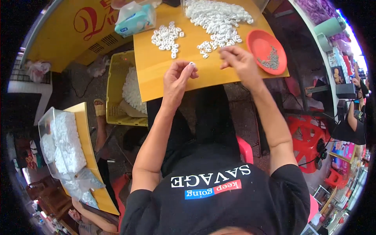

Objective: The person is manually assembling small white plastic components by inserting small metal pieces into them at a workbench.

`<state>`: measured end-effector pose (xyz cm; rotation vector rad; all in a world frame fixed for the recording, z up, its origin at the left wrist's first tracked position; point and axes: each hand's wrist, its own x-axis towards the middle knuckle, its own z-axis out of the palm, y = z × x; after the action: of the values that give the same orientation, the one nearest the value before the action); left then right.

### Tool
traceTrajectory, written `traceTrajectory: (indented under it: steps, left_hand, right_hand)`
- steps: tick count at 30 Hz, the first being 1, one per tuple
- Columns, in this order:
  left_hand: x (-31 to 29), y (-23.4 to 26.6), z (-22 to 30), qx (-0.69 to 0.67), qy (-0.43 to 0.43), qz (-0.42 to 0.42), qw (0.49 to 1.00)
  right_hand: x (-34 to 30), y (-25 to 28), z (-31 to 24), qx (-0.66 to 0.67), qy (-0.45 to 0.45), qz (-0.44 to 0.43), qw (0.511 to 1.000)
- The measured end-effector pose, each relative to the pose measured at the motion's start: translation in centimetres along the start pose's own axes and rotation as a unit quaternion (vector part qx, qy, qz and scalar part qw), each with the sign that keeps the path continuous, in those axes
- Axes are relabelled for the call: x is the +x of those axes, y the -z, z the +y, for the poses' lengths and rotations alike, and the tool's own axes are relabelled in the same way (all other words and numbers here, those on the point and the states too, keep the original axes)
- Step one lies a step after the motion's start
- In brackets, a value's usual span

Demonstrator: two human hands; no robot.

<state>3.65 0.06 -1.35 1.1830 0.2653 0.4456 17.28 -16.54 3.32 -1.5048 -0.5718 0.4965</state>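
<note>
My left hand [178, 78] is over the front part of the yellow table [156, 80], its thumb and forefinger pinching a small white plastic piece [192, 64]. To its right, my right hand [241, 64] is raised with fingers curled together and slightly blurred; whatever they hold is too small to make out. Right of that hand lies a red plate [254, 43] with a heap of thin metal pins [271, 60]. Small white pieces with holes form a loose group [166, 37] beyond my left hand. A bigger pile [219, 23] spreads across the back of the table.
A tissue pack [137, 23] sits at the table's back left corner. Left of the table, a yellow crate [113, 90] holds white pieces. Farther left, a clear bin [64, 141] of white parts and plastic bags stand on another board. A red stool [305, 141] is at right.
</note>
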Motion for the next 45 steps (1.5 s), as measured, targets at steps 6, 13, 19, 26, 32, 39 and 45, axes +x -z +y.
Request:
traceTrajectory:
  steps: [6, 13, 19, 26, 32, 39, 45]
  left_hand:
    - [-1.7, -1.2, 2.3, -0.021, -0.013, -0.014, 1.000]
    - [-2.6, -1.5, 3.2, -0.027, -0.031, -0.008, 0.999]
    - [-3.0, -2.0, 3.3, -0.027, -0.048, 0.003, 0.998]
    - [-3.4, -2.3, 3.4, -0.001, -0.045, 0.029, 0.999]
    - [-3.8, -2.4, 3.0, 0.051, -0.044, 0.050, 0.996]
    - [-3.4, -1.3, 3.0, 0.056, 0.022, 0.018, 0.998]
    - [-2.3, -1.4, 1.1, 0.022, 0.060, 0.041, 0.997]
  right_hand:
    - [-1.3, -5.4, -0.2, 0.076, 0.006, -0.052, 0.996]
    - [-2.1, -6.4, -0.6, 0.084, 0.027, -0.057, 0.994]
    - [-2.5, -6.7, -0.6, 0.082, 0.025, -0.047, 0.995]
    - [-2.8, -7.0, -0.6, 0.039, 0.059, -0.036, 0.997]
    - [-3.7, -7.9, 0.7, -0.024, 0.094, 0.024, 0.995]
    - [-3.2, -7.2, 0.8, -0.048, 0.051, 0.001, 0.998]
    - [-2.9, -7.6, 2.5, -0.078, 0.041, 0.059, 0.994]
